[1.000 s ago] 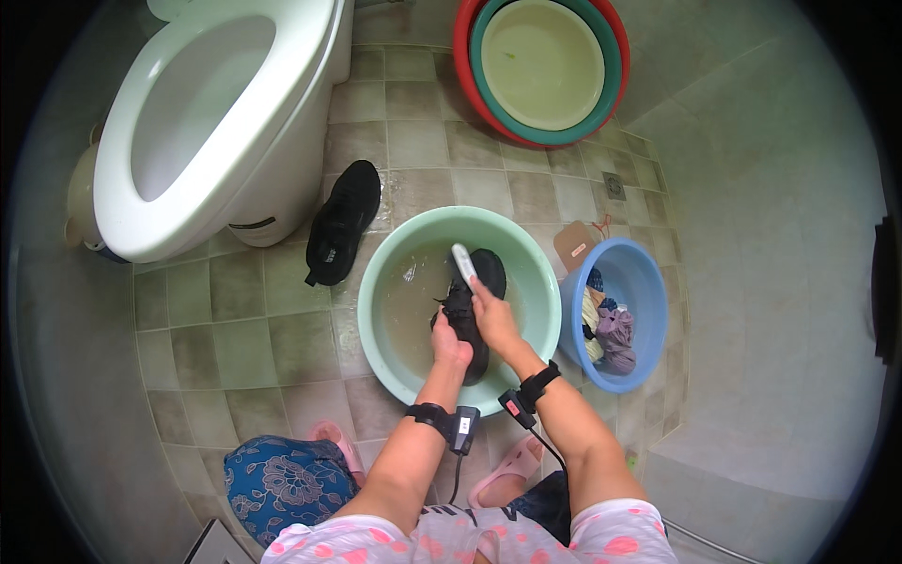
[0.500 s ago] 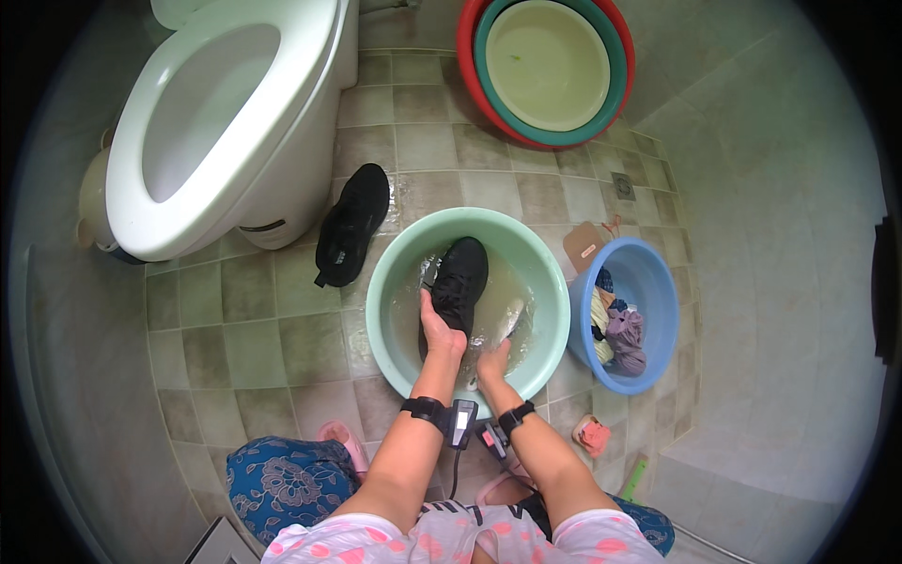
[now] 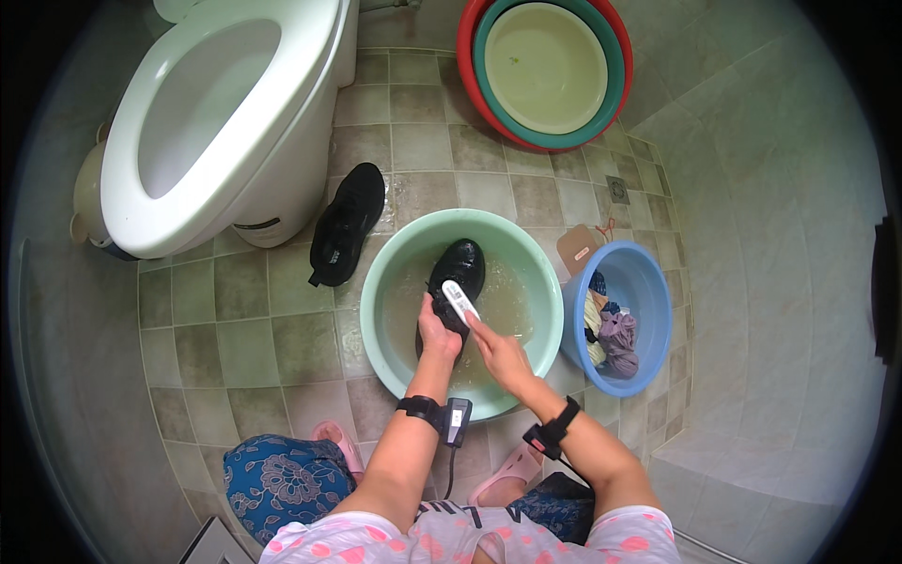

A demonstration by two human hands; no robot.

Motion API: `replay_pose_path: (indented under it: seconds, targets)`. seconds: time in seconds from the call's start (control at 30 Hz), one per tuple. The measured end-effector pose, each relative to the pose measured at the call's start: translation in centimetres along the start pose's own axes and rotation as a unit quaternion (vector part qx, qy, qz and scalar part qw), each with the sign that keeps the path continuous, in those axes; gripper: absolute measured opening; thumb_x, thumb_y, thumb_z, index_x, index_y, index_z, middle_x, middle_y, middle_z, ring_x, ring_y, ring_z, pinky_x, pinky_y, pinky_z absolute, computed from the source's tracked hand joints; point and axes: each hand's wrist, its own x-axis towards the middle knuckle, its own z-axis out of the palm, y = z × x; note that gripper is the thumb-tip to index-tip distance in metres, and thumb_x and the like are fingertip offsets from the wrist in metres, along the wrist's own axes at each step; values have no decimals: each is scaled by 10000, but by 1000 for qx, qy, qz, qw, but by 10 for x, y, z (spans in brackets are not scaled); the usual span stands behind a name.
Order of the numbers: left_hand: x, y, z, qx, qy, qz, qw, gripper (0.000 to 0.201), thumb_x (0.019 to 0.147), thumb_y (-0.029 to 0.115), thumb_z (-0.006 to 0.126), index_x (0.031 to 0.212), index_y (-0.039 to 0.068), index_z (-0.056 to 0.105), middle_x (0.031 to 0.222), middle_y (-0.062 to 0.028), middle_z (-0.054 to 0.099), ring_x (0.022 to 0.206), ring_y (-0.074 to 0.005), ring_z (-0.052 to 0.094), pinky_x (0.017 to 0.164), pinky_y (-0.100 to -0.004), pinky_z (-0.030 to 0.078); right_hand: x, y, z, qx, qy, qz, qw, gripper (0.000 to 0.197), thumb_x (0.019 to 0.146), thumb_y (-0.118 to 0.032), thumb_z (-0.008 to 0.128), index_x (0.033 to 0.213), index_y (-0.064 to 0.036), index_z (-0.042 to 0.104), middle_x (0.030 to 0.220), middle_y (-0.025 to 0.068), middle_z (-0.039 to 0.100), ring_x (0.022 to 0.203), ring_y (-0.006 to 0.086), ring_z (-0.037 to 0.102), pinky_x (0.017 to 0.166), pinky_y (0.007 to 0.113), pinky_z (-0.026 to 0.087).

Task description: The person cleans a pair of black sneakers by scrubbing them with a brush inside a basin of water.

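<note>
Left grip (image 3: 442, 338) holds the black shoe (image 3: 463, 265), which extends forward beyond it.

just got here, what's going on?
A person's left grip holds a wet black shoe in a green basin of cloudy water. The right grip has what looks like a white brush over the shoe's upper, apparently against it; its underside is hidden. A second shoe is on the tiled floor left of the basin. A blue tub of cloths stands to its right.
</note>
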Motion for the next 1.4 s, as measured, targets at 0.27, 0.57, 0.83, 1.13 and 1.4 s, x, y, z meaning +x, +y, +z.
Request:
replay_pose_path:
  seconds: [0.27, 0.57, 0.83, 1.13, 1.4]
  targets:
    - [0, -24, -5, 21, -20, 1, 1000, 424, 976, 338, 372, 1199, 20, 542, 1182, -105, 594, 1060, -234, 574, 961, -356, 427, 46, 16, 7, -74, 70, 36, 994, 377, 922, -220, 487, 1294, -276, 490, 788, 271, 594, 742, 454, 584, 650, 498, 463]
    - [-6, -22, -4, 89, 19, -25, 996, 361, 973, 352, 402, 1142, 74, 559, 1013, -64, 632, 887, -205, 609, 793, -337, 501, 0, 8, 14, -83, 11, 37, 996, 435, 917, -197, 495, 1335, -301, 437, 741, 270, 588, 696, 459, 577, 623, 510, 457]
    - [-1, -13, -2, 132, 62, 20, 989, 335, 856, 251, 653, 1064, 1, 571, 930, -97, 608, 807, -224, 601, 728, -356, 515, 15, 14, 29, -132, -5, -30, 991, 451, 926, -253, 458, 1365, -322, 380, 739, 219, 613, 666, 415, 612, 593, 507, 485]
    - [-8, -13, 3, 134, 85, 1, 987, 340, 812, 196, 711, 1035, -31, 592, 879, -81, 625, 739, -193, 614, 622, -321, 499, -43, 1, 9, -187, -20, 15, 982, 531, 914, -225, 480, 1403, -333, 306, 776, 191, 584, 677, 395, 606, 614, 491, 491]
    - [-21, -20, 8, 42, -70, -67, 994, 486, 953, 393, 355, 1210, 16, 522, 1175, -123, 595, 1113, -251, 549, 1003, -397, 386, 5, 27, -8, -100, 99, 70, 988, 343, 906, -311, 502, 1246, -332, 538, 707, 168, 628, 656, 366, 612, 601, 459, 480]
